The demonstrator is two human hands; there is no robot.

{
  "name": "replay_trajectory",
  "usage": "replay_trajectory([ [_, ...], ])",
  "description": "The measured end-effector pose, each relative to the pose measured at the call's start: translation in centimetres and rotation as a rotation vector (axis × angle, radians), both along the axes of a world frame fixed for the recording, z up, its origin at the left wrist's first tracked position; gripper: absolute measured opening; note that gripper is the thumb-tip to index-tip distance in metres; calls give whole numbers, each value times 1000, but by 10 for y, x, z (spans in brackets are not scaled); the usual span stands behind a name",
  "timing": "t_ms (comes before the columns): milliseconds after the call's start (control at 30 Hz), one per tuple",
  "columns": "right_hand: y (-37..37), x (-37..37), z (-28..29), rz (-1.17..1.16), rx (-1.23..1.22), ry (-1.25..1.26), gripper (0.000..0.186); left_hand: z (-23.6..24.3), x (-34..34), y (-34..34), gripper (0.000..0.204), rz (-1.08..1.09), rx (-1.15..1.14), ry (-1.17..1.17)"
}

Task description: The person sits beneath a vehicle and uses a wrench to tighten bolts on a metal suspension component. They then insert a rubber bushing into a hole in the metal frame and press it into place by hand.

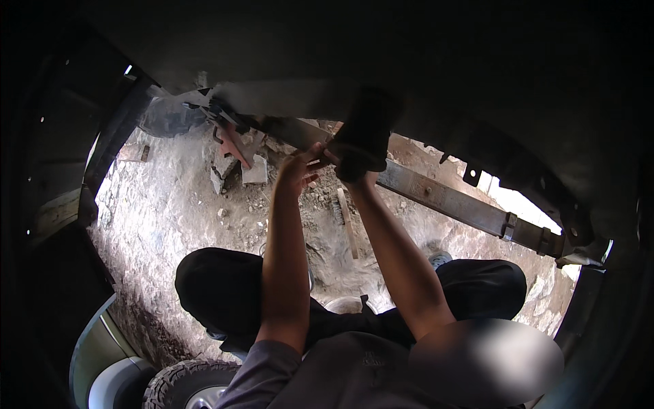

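Observation:
A long rusty leaf spring point(449, 201) runs from upper left to right under a dark vehicle body. Both my arms reach up to its middle. My left hand point(300, 167) has its fingers spread and curled against the spring's lower edge, holding nothing that I can see. Just to its right, my right hand point(362, 146) is in deep shadow. It looks closed around a dark blocky part point(371, 112) on the spring. My fingers there are hard to make out.
Red metal stand point(231, 143) and grey stone blocks point(255, 170) sit at the spring's far-left end, near a tyre point(170, 116). A wooden stick point(347, 221) lies on the dirt ground. Another knobby tyre point(187, 385) is at bottom left. My black-trousered knees point(218, 286) are below.

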State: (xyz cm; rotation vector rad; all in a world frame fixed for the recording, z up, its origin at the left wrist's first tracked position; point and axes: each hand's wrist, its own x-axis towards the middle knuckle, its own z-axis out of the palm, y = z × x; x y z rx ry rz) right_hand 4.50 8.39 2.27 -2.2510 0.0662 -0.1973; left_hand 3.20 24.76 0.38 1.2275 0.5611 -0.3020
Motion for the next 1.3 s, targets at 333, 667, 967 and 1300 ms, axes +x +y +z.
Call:
replay_trajectory([
  [333, 0, 33, -53, 120, 452, 22, 30, 0, 10, -4, 37, 86, -20, 7],
  [667, 0, 29, -55, 131, 436, 6, 33, -16, 11, -16, 41, 216, -69, -18],
  [967, 4, 21, -43, 136, 431, -113, 32, -20, 11, -24, 39, 278, 67, -26],
  [1300, -1, 20, -53, 123, 495, -42, 28, -7, 4, -32, 41, 309, -1, 7],
])
